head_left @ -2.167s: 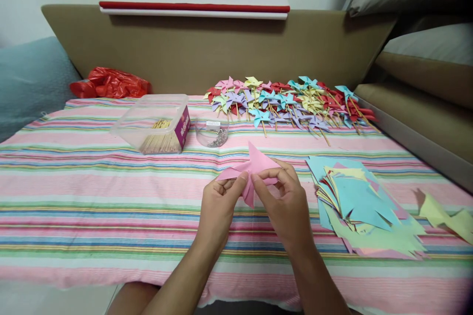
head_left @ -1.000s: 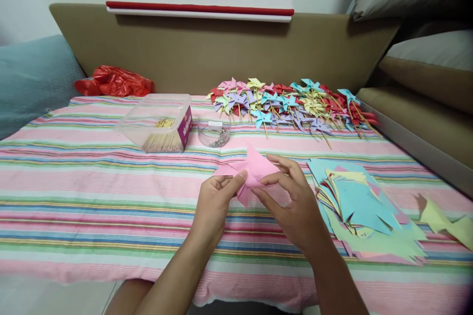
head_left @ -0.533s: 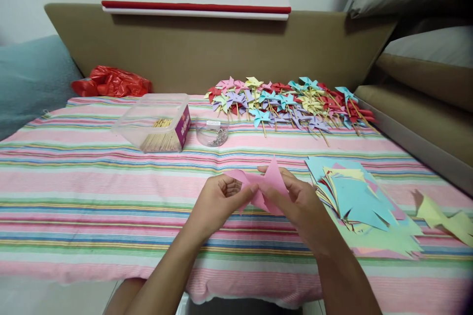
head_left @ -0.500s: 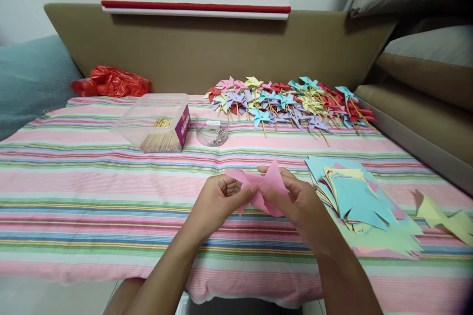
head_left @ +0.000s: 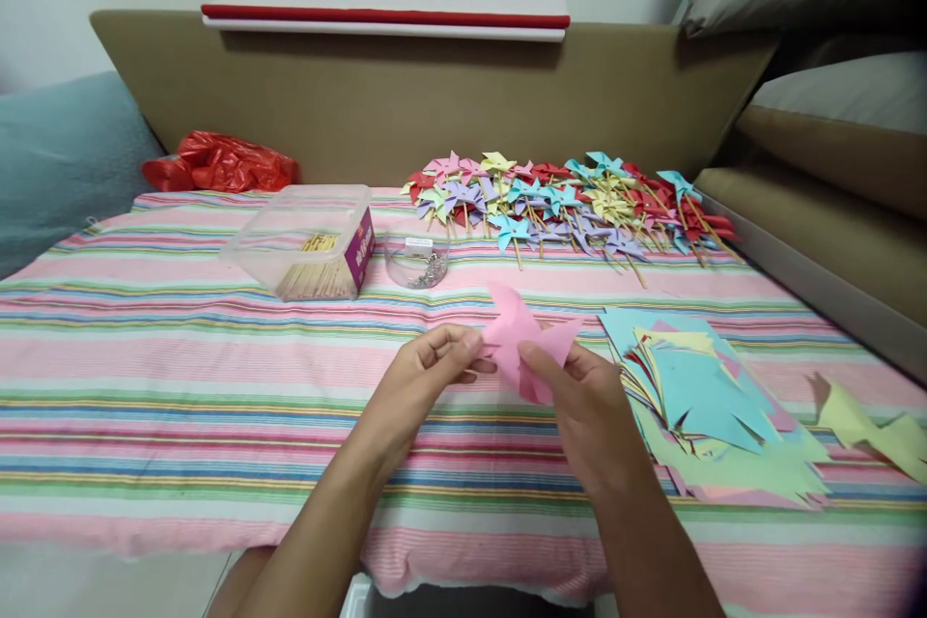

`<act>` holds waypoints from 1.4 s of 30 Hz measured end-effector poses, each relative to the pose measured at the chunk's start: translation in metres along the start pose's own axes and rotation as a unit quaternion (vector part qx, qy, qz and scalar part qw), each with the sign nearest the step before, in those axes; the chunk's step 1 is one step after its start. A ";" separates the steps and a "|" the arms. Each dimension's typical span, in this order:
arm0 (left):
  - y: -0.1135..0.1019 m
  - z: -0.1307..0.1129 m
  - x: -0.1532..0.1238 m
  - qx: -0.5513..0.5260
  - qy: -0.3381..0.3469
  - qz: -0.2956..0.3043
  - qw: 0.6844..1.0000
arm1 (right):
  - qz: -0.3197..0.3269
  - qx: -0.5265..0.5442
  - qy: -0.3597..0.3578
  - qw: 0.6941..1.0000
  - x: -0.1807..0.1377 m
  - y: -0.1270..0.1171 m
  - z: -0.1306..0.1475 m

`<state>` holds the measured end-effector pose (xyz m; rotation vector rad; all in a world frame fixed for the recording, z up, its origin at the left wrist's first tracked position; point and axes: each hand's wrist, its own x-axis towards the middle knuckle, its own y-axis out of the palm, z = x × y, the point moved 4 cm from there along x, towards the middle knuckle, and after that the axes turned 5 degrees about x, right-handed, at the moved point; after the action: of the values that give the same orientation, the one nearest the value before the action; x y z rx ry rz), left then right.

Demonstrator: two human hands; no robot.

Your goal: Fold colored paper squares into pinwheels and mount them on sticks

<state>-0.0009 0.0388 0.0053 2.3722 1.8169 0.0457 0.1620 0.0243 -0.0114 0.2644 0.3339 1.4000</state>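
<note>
A pink paper pinwheel (head_left: 513,321), its blades folded toward the centre, is held above the striped cloth between both hands. My left hand (head_left: 441,357) pinches its left edge between thumb and fingers. My right hand (head_left: 572,381) presses a thumb on the pinwheel's middle, with the other fingers behind it. No stick shows on this pinwheel. To the right of my right hand lies a stack of cut coloured paper sheets (head_left: 714,391), blue and yellow on top. Beyond the hands stands a small clear round dish (head_left: 416,266) holding small metal pieces.
A clear plastic box (head_left: 304,227) of thin wooden sticks stands at the left. Behind are a heap of finished pinwheels (head_left: 557,198) on sticks and a red plastic bag (head_left: 228,162). A yellow paper piece (head_left: 873,430) lies far right. Cushions (head_left: 844,121) border the right side.
The pink paper has turned, and its blades now spread as a pinwheel shape. My left hand has shifted from the centre to the left edge; my right thumb stays near the middle.
</note>
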 end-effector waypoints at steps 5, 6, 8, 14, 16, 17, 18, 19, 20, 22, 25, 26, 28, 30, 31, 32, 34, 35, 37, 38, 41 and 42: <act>0.011 0.008 0.001 -0.059 0.018 -0.034 0.997 | -0.062 0.134 -0.010 0.989 -0.004 0.015 -0.008; 0.016 0.010 0.000 -0.072 0.023 -0.030 0.997 | -0.068 0.145 -0.011 0.987 -0.006 0.018 -0.010; 0.027 0.014 -0.002 -0.099 0.035 -0.032 0.994 | -0.078 0.165 -0.013 0.983 -0.009 0.024 -0.013; 0.033 0.020 -0.007 -0.119 0.049 -0.120 0.984 | -0.076 0.174 -0.022 0.982 -0.012 0.035 -0.027; 0.030 0.023 -0.007 -0.126 0.038 -0.144 0.981 | -0.075 0.172 -0.022 0.982 -0.012 0.038 -0.031; 0.029 0.023 -0.007 -0.133 0.033 -0.152 0.979 | -0.074 0.171 -0.020 0.982 -0.013 0.039 -0.033; 0.028 0.024 -0.007 -0.139 0.028 -0.156 0.977 | -0.072 0.169 -0.019 0.983 -0.013 0.040 -0.034; 0.027 0.024 -0.006 -0.145 0.025 -0.160 0.976 | -0.070 0.166 -0.017 0.984 -0.013 0.041 -0.035; 0.026 0.024 -0.006 -0.148 0.023 -0.162 0.975 | -0.068 0.160 -0.015 0.985 -0.013 0.042 -0.036; 0.025 0.024 -0.006 -0.151 0.020 -0.165 0.974 | -0.064 0.147 -0.010 0.987 -0.014 0.043 -0.036; 0.022 0.023 -0.004 -0.167 0.017 -0.176 0.970 | -0.049 0.128 -0.002 0.991 -0.013 0.043 -0.033; 0.020 0.022 -0.003 -0.179 0.015 -0.182 0.967 | -0.044 0.121 -0.002 0.992 -0.013 0.041 -0.032; 0.015 0.021 -0.002 -0.206 0.010 -0.199 0.958 | -0.048 0.096 -0.024 0.994 -0.011 0.035 -0.026; 0.008 0.021 0.000 -0.227 0.005 -0.217 0.950 | -0.056 0.019 -0.092 0.994 -0.011 0.025 -0.016; 0.006 0.021 0.000 -0.231 0.003 -0.222 0.947 | -0.053 -0.048 -0.141 0.987 -0.011 0.021 -0.009; 0.003 0.020 0.001 -0.233 0.003 -0.226 0.946 | -0.039 -0.129 -0.195 0.972 -0.012 0.019 -0.002; 0.001 0.021 0.002 -0.233 0.005 -0.226 0.946 | 0.004 -0.285 -0.290 0.914 -0.015 0.019 0.008; 0.001 0.021 0.002 -0.233 0.008 -0.224 0.946 | 0.027 -0.340 -0.323 0.883 -0.017 0.020 0.011; 0.001 0.022 0.002 -0.233 0.010 -0.220 0.947 | 0.064 -0.403 -0.367 0.836 -0.019 0.021 0.015; 0.002 0.022 0.002 -0.233 0.010 -0.217 0.948 | 0.077 -0.420 -0.377 0.822 -0.020 0.022 0.015; 0.004 0.023 0.002 -0.224 0.011 -0.212 0.951 | 0.090 -0.441 -0.391 0.803 -0.020 0.022 0.014; 0.005 0.022 0.002 -0.218 0.011 -0.211 0.953 | 0.090 -0.441 -0.392 0.802 -0.019 0.022 0.014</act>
<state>0.0067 0.0371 -0.0163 1.6662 2.0277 0.3815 0.1446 0.0086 0.0115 0.0749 -1.0504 1.3613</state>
